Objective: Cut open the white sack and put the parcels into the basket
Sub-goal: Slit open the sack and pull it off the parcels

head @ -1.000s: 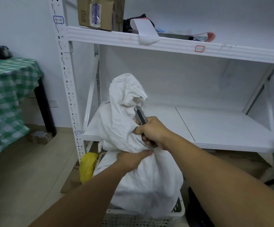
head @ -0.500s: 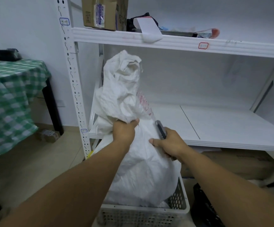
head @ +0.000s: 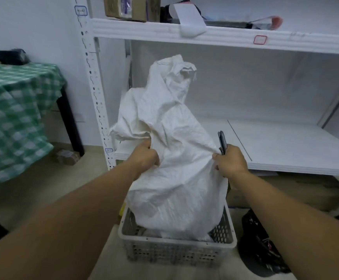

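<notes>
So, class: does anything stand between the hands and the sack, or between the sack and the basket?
Nothing visible does. The left hand and the right hand both hold the sack directly. The right hand also holds a cutter. The sack's lower end is inside the basket.

White shelving rack (head: 225, 36) with a cardboard box (head: 124, 7) on top — green checked tablecloth (head: 12, 118) at left, black bag (head: 261, 249) on the floor.
</notes>
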